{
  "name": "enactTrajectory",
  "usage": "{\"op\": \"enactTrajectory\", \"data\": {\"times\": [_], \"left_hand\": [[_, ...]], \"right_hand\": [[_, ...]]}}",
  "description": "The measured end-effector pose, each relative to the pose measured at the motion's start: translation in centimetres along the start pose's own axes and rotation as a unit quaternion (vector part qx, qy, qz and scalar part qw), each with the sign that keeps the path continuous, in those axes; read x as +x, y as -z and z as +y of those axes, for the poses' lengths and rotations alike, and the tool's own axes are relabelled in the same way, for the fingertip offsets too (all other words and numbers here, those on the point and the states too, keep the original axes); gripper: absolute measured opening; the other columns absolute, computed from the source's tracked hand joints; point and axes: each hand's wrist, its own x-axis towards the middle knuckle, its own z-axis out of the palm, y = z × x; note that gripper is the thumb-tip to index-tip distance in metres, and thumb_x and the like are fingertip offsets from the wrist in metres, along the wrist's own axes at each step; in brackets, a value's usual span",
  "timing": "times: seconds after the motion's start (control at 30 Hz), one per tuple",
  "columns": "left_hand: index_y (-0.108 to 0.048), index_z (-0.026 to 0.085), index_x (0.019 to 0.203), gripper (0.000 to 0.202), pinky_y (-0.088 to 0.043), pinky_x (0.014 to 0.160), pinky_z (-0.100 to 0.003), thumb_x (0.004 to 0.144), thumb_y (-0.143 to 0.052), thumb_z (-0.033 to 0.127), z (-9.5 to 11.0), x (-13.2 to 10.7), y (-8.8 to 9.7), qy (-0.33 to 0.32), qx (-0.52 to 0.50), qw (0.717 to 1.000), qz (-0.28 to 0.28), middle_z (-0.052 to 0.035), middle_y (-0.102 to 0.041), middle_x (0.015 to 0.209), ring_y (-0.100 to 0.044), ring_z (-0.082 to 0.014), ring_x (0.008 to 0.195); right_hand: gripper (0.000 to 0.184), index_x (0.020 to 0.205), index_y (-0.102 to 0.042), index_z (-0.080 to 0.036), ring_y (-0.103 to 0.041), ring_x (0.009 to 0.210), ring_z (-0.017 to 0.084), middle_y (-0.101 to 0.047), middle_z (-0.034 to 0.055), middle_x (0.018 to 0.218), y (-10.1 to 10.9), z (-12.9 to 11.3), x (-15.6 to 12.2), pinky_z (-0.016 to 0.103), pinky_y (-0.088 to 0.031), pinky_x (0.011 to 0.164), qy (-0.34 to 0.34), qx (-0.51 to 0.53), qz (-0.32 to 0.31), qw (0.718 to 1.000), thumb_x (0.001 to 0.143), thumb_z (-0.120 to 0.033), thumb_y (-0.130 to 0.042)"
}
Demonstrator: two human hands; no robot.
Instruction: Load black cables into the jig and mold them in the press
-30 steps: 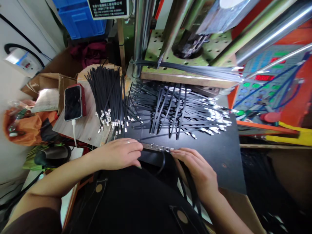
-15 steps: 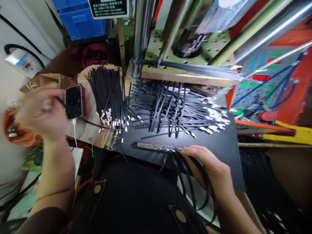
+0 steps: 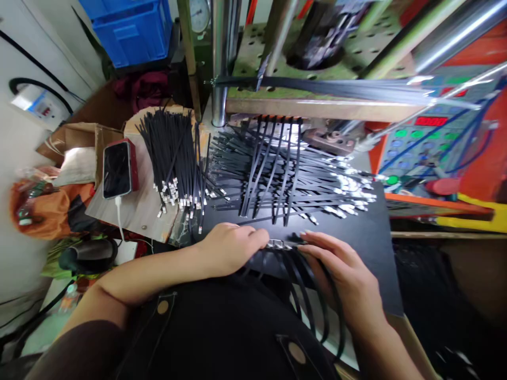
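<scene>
Black straps [image 3: 307,301] are flexing, springy and light; our right hand [image 3: 343,277] is clenching them near their metal tips [image 3: 279,244], our left hand [image 3: 229,249] probably only steadying.

Head cam — fwd/down, close on L hand [image 3: 232,248], R hand [image 3: 340,279]

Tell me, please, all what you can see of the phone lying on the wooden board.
The smartphone lies flat, dark screen up, in a red case. A white cable leaves its lower end. It rests on a pale wooden board, near a bundle of black metal-tipped straps.
</scene>
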Motion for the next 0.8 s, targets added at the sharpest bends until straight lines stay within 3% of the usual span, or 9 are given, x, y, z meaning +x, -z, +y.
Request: {"op": "enactTrajectory", "data": {"times": [0.17, 0.3, 0.4, 0.53, 0.67, 0.8], "left_hand": [[-0.060, 0.018, 0.099, 0.011, -0.050, 0.066, -0.028, 0.098, -0.050, 0.015, 0.4, 0.7, 0.8, -0.028, 0.071, 0.996, -0.040, -0.0003, -0.070, 0.086, -0.069, -0.0184, 0.075], [-0.060, 0.018, 0.098, 0.010, -0.052, 0.064, -0.030, 0.094, -0.052, 0.012, 0.6, 0.5, 0.8, -0.003, 0.099, 0.995, -0.033, -0.0003, -0.071, 0.084, -0.071, -0.0201, 0.075], [-0.060, 0.016, 0.095, 0.010, -0.054, 0.064, -0.032, 0.092, -0.053, 0.010, 1.9, 0.6, 0.7, -0.004, 0.126, 0.991, -0.042, -0.0032, -0.070, 0.080, -0.071, -0.0219, 0.073], [-0.059, 0.015, 0.094, 0.011, -0.055, 0.061, -0.033, 0.087, -0.054, 0.007, 3.1, 0.8, 0.7, 0.015, 0.139, 0.988, -0.065, -0.0063, -0.070, 0.076, -0.072, -0.0242, 0.071], [-0.058, 0.015, 0.100, 0.013, -0.056, 0.065, -0.033, 0.089, -0.055, 0.009, 2.4, 0.7, 1.2, 0.030, 0.110, 0.990, -0.080, -0.0066, -0.073, 0.085, -0.073, -0.0252, 0.078], [-0.058, 0.016, 0.108, 0.021, -0.054, 0.070, -0.032, 0.089, -0.054, 0.007, 1.1, 0.7, 1.8, 0.086, 0.065, 0.990, -0.086, -0.0041, -0.074, 0.092, -0.073, -0.0243, 0.084]], "right_hand": [[0.022, 0.107, -0.073, -0.024, -0.071, 0.088, 0.019, -0.072, 0.0062, 0.103, 1.7, -0.2, 0.8, 0.032, -0.059, 0.082, 0.019, -0.020, 0.091, 0.995, 0.090, -0.013, -0.064], [0.036, 0.110, -0.072, -0.027, -0.073, 0.087, 0.016, -0.076, 0.0028, 0.103, 2.9, -1.1, 1.4, 0.028, -0.058, 0.089, 0.002, 0.011, 0.153, 0.988, 0.080, -0.007, -0.076], [0.032, 0.108, -0.070, -0.023, -0.074, 0.092, 0.017, -0.075, 0.0045, 0.104, 2.4, -1.9, 1.9, 0.028, -0.059, 0.091, 0.005, 0.077, 0.124, 0.989, 0.081, -0.006, -0.073], [0.030, 0.102, -0.069, -0.021, -0.072, 0.096, 0.019, -0.073, 0.0054, 0.101, 1.7, -2.9, 2.8, 0.031, -0.059, 0.091, 0.065, 0.092, 0.089, 0.990, 0.082, 0.001, -0.069], [0.026, 0.097, -0.069, -0.020, -0.071, 0.094, 0.019, -0.070, 0.0062, 0.099, 1.8, -3.1, 3.0, 0.032, -0.058, 0.090, 0.080, 0.073, 0.100, 0.989, 0.081, 0.000, -0.071], [0.026, 0.100, -0.069, -0.020, -0.071, 0.095, 0.018, -0.070, 0.0061, 0.098, 1.9, -3.0, 2.4, 0.031, -0.057, 0.094, 0.075, 0.077, 0.093, 0.990, 0.082, -0.001, -0.071]]}}
